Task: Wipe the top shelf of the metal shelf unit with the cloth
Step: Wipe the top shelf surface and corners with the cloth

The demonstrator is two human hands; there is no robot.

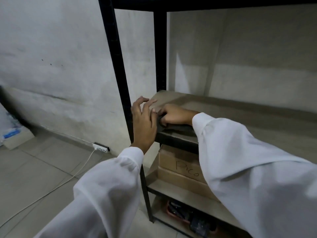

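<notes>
Far left of the post (118,66), a bag (10,133) leans on the wall. Closer to the post, a plug strip (101,147) lies on the floor by the wall, and its white cord (82,167) runs away across the tiles. The post is black and stands at the front left corner of the shelves. The left hand (144,121) is up right at the post with its fingers spread apart and nothing in them. I cannot tell if the thumb touches the post. Just right of the post is the cloth (180,128). It is dark and lies on the front left corner of a wood board (240,114). The right hand (173,115) sits on top of the cloth with its fingers curled tight around it. Under that corner, right of the post, a brown box (180,162) with writing on it sits on a lower shelf. High up, a black bar (205,4) goes right from the post, so there may be one more shelf above this board. The wiping looks like it is only at one corner. The board going off to the right is not yet reached, so I think most of the job is left.
</notes>
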